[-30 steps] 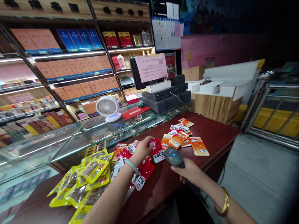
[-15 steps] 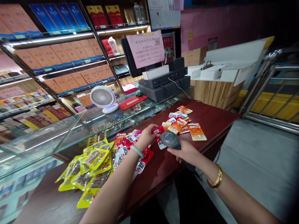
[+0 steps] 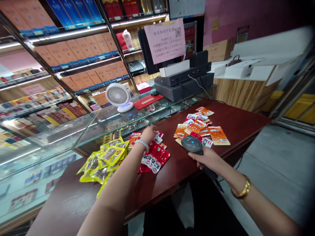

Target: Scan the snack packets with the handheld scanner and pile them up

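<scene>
My right hand (image 3: 208, 159) is wrapped round the handle of a dark grey barcode scanner (image 3: 192, 144), its head over the front of a pile of orange and red snack packets (image 3: 197, 126). A red-and-white packet (image 3: 206, 142) lies just behind the scanner head. My left hand (image 3: 148, 134), with a pale bangle on its wrist, reaches over a pile of red snack packets (image 3: 157, 154). Its fingers are slightly bent and apart, with no packet visible in them; their tips are partly hidden. Left of this pile lie yellow snack packets (image 3: 112, 155), partly behind my forearm.
The packets lie on a dark red wooden table (image 3: 169, 183) against a glass display counter (image 3: 98, 131). On the counter stand a white fan (image 3: 118, 95), a red folder (image 3: 148, 101) and a cash drawer (image 3: 184, 87) below a monitor (image 3: 147, 59). A metal railing (image 3: 300, 82) stands right.
My left hand has let go of a red packet, now by the right pile, and moved left to the red pile. My right hand still holds the scanner. The view has shifted.
</scene>
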A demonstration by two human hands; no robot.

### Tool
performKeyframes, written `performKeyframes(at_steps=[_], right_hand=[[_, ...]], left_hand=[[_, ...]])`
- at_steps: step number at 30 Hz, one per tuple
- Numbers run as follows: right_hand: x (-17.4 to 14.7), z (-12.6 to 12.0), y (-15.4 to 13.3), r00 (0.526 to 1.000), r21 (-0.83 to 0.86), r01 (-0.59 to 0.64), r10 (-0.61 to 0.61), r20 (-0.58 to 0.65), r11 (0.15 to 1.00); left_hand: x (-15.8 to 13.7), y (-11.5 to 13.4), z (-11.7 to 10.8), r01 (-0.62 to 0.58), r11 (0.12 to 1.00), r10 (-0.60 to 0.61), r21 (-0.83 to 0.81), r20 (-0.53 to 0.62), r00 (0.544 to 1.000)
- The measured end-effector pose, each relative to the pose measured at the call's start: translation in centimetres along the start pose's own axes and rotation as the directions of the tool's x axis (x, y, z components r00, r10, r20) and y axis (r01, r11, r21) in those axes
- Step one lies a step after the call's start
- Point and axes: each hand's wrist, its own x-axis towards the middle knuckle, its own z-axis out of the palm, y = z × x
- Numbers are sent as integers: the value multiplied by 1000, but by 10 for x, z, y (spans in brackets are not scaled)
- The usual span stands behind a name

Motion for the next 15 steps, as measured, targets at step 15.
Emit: performKeyframes(at_steps=[15], right_hand=[[2, 15, -2, 998, -33, 17, -15, 67, 999]], left_hand=[[-18, -14, -11, -105, 898, 61, 427, 115, 991]])
